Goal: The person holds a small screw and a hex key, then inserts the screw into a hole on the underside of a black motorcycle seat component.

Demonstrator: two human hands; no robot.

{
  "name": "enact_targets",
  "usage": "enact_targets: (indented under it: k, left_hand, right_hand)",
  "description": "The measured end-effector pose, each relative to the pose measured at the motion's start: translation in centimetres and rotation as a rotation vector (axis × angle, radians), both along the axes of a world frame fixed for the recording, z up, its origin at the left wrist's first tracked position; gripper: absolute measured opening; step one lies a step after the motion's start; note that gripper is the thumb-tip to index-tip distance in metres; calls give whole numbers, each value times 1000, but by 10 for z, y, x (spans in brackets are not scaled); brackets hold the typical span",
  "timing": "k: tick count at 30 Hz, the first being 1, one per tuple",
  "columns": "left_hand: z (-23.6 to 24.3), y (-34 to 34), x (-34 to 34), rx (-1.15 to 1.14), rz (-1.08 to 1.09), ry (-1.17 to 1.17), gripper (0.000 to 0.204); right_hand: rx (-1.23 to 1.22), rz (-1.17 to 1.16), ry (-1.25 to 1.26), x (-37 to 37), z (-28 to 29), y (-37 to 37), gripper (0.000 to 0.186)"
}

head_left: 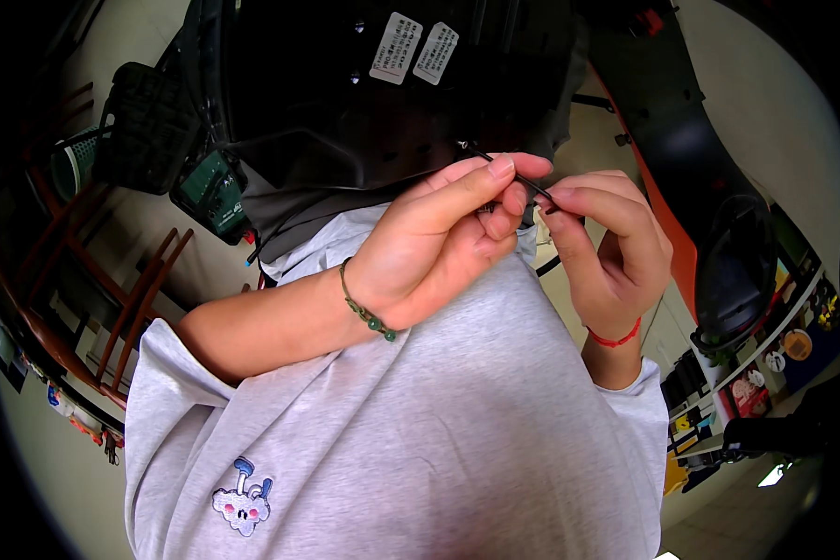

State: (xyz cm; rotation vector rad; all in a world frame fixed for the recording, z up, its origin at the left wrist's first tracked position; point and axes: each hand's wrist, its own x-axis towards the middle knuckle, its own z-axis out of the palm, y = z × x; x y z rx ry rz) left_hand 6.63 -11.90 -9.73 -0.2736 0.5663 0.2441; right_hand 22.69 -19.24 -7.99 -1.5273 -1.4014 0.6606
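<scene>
My left hand, with a green beaded bracelet at the wrist, pinches a thin black cord-like piece between thumb and forefinger. Its silver tip sticks out past my left fingers, in front of a large glossy black plastic panel. The thumb and forefinger of my right hand, which wears a red string bracelet, are closed on the other end. Exactly what kind of piece this is cannot be made out. Two white labels are stuck on the panel.
Grey cloth lies under the black panel. To the left are a black molded case, a dark green box and a brown wooden chair. An orange-edged black panel and shelves with assorted goods stand on the right.
</scene>
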Motion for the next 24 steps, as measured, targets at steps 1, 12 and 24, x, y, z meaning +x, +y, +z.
enact_targets:
  k: [1, 12, 24]
  left_hand:
    - [-1, 0, 0, 6, -1, -12, 28]
    - [-3, -2, 0, 18, 2, 31, 28]
    - [-5, -3, -1, -3, 43, -37, 32]
  right_hand:
    - [16, -4, -5, 0, -1, 0, 23]
    - [6, -6, -96, 2, -2, 4, 23]
    - [204, 95, -304, 11, -7, 12, 28]
